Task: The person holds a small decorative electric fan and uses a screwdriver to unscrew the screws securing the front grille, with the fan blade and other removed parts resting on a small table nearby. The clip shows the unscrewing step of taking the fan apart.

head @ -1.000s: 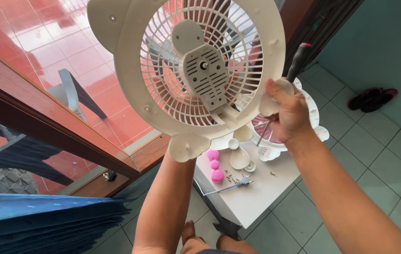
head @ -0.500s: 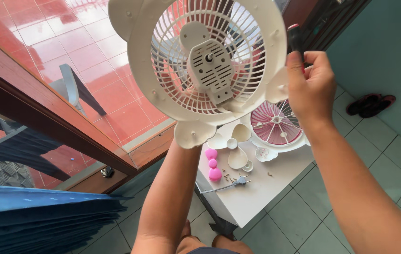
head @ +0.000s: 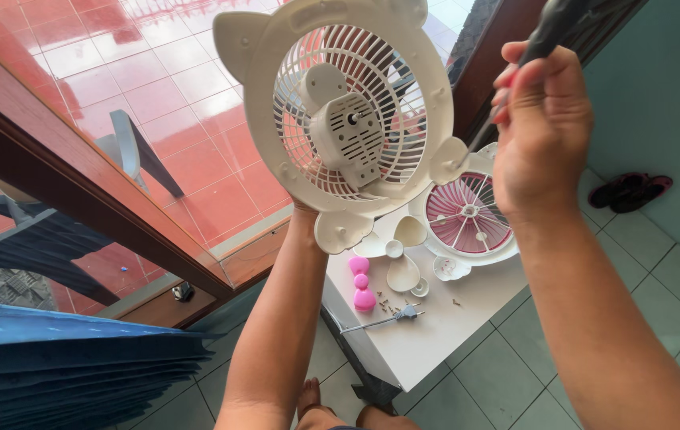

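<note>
I hold a cream round fan housing (head: 352,119) with ear-shaped tabs up in front of me, its back grille and motor cover facing me. My left hand (head: 301,216) grips its lower edge from behind and is mostly hidden by it. My right hand (head: 543,127) is closed around a dark-handled screwdriver (head: 555,28). The thin shaft slants down to the tab on the housing's right rim (head: 447,159).
Below stands a white table (head: 435,342) with a pink-spoked fan grille (head: 467,211), pink bow-shaped pieces (head: 362,285), cream parts (head: 403,272), small screws and a second small screwdriver (head: 391,318). Dark shoes (head: 631,191) lie on the tiled floor. A wooden window frame (head: 93,191) is at the left.
My right hand left the housing's lower right edge, rose, and now holds the screwdriver with its tip at the right rim tab. The housing shifted slightly right.
</note>
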`<state>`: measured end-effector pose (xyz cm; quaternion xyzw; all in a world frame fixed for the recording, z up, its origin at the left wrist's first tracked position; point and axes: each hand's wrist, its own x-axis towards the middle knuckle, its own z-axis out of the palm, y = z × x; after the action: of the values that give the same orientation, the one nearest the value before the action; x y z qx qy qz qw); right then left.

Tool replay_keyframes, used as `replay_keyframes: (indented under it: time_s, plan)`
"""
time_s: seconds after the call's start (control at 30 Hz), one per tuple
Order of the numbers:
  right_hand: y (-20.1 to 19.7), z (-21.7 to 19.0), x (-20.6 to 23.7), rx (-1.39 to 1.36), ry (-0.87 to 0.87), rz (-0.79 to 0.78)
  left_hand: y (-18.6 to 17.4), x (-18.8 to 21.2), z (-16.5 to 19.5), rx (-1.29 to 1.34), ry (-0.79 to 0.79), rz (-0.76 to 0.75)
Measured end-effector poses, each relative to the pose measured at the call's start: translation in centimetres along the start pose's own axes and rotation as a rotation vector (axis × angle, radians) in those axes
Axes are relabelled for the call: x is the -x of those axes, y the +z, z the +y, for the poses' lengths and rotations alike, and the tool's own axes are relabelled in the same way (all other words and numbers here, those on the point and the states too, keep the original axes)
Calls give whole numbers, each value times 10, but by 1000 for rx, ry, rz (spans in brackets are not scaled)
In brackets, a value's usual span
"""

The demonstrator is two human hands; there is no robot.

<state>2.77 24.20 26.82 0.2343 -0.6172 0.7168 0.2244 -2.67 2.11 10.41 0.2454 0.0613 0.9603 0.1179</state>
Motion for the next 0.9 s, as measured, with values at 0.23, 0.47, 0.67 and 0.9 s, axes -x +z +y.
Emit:
replay_keyframes:
  time_s: [0.23, 0.47, 0.67, 0.9]
  plan:
    - [13, -7, 21, 111, -69, -132, 2, 5, 4, -11, 5, 9]
    - [18, -1, 38, 161, -61, -191, 13, 0, -2, -37, -2, 11]
    - [14, 3, 45, 207, -37, -227, 5, -2, -1, -34, 1, -10]
    - [15, 11, 51, 196, 20, -216, -5, 9, 8, -21, -50, -94]
